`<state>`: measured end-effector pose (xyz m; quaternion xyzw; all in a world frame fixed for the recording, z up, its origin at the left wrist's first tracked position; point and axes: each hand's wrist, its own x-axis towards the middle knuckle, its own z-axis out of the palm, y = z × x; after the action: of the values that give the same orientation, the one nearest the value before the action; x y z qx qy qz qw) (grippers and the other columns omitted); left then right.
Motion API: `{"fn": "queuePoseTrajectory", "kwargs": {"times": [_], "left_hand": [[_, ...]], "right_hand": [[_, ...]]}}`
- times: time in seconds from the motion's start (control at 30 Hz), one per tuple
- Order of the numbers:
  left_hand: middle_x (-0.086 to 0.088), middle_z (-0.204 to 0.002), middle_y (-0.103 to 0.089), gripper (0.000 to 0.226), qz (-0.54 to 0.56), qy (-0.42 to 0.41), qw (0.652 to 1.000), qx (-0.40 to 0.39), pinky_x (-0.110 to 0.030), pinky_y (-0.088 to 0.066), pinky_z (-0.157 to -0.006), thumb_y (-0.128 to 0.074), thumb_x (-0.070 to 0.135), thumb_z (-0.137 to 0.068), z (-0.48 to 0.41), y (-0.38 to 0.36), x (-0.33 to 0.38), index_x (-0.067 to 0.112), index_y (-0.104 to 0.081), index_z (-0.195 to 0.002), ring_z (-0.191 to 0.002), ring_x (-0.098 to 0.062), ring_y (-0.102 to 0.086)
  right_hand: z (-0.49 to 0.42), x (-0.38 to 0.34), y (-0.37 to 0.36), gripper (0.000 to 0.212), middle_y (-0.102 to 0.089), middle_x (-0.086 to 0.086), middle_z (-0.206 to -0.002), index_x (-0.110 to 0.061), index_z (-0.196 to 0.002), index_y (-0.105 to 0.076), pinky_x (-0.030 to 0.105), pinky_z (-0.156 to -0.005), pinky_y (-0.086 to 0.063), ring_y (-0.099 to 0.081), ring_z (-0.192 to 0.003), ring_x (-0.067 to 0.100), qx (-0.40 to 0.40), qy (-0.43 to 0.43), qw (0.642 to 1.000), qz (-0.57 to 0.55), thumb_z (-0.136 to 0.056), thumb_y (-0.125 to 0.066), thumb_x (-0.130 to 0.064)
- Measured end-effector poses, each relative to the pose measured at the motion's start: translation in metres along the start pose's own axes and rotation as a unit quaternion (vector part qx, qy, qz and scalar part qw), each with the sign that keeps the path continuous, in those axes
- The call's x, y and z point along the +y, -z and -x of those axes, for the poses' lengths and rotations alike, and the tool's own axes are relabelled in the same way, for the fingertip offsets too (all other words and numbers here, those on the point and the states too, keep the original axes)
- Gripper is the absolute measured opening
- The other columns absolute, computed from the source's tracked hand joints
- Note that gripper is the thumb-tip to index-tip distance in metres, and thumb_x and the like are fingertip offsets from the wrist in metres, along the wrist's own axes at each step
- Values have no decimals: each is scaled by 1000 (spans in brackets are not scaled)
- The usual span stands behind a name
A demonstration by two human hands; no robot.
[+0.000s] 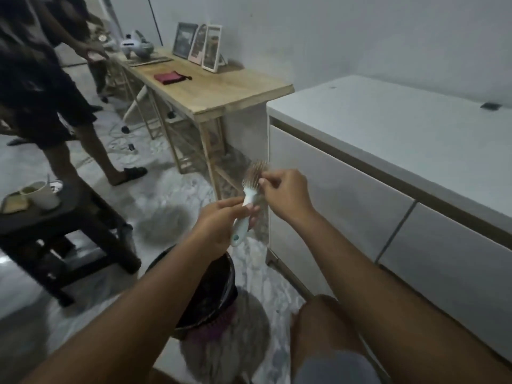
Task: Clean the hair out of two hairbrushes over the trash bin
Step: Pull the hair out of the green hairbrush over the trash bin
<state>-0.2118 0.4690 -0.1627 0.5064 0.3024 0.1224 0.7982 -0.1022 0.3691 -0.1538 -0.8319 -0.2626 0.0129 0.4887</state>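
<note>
Here the left hand (219, 225) grips the hairbrush (249, 195) by its handle, held in the air above and beyond the trash bin (221, 273). The right hand's (285, 198) fingers (266, 182) pinch at the bristles. Better to draw the hair out slowly and bring the brush back over the bin's rim.

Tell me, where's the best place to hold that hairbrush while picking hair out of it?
Probably by the handle, as the left hand holds the hairbrush now, coming from below. The handle is slim and bare, and that grip leaves the bristle head pointing up, free for the right hand pinching at it.
</note>
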Motion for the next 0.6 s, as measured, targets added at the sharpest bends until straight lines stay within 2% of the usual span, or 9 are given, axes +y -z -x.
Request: {"fn": "queuePoseTrajectory", "kwargs": {"times": [0.13,0.23,0.3,0.33,0.4,0.43,0.53,0.6], "left_hand": [[-19,-115,-73,39,51,57,997,13,-30,-60,-64,-59,-4,-93,-6,28,-24,3,-57,-131,-98,-25,-76],[-10,-106,-74,31,42,79,996,28,-30,-58,-68,-54,0,-97,-2,54,-41,3,-60,-127,-91,-18,-75],[-10,-105,-71,27,51,88,994,47,-31,-56,-72,-53,0,-98,0,77,-54,5,-64,-122,-89,-17,-71],[-10,-104,-71,27,59,90,992,60,-30,-55,-71,-53,0,-98,0,90,-61,7,-65,-121,-87,-17,-69],[-9,-107,-72,32,57,92,990,89,-29,-56,-67,-53,-1,-97,-2,122,-76,8,-63,-126,-87,-17,-68],[-8,-108,-73,34,48,93,989,105,-29,-56,-65,-53,-1,-97,-4,138,-83,8,-62,-128,-87,-17,-69],[-7,-110,-76,36,35,98,983,148,-27,-59,-63,-55,0,-96,-7,185,-106,11,-62,-130,-87,-17,-72],[-5,-111,-78,37,30,99,981,166,-28,-60,-65,-56,1,-96,-9,213,-124,15,-62,-130,-90,-19,-73]], "right_hand": [[5,17,-31,24,-76,6,-114,-10,-115,-75,15,-94,-45,-70,-110,15,-42,16,998,-43,-93,-67,-17],[15,24,-57,26,-74,6,-118,-10,-119,-73,18,-96,-48,-68,-113,15,-101,10,992,-74,-95,-63,-15],[24,29,-83,29,-73,6,-122,-9,-123,-70,19,-98,-49,-67,-115,13,-150,-2,985,-84,-96,-60,-10],[29,33,-98,31,-73,4,-120,-10,-124,-70,17,-94,-51,-68,-110,7,-173,-9,981,-87,-95,-58,-8],[39,45,-134,38,-75,-3,-104,-15,-126,-69,8,-74,-53,-70,-83,-7,-220,-32,970,-96,-92,-56,-5],[44,50,-151,40,-75,-5,-99,-17,-127,-69,10,-69,-55,-70,-78,-6,-243,-45,963,-105,-90,-57,-6],[58,62,-205,41,-72,-2,-122,-16,-127,-68,16,-92,-55,-69,-104,0,-290,-58,947,-126,-87,-71,-10],[64,70,-237,41,-73,-1,-121,-15,-124,-70,18,-95,-55,-71,-101,2,-286,-55,949,-119,-83,-79,-13]]}}
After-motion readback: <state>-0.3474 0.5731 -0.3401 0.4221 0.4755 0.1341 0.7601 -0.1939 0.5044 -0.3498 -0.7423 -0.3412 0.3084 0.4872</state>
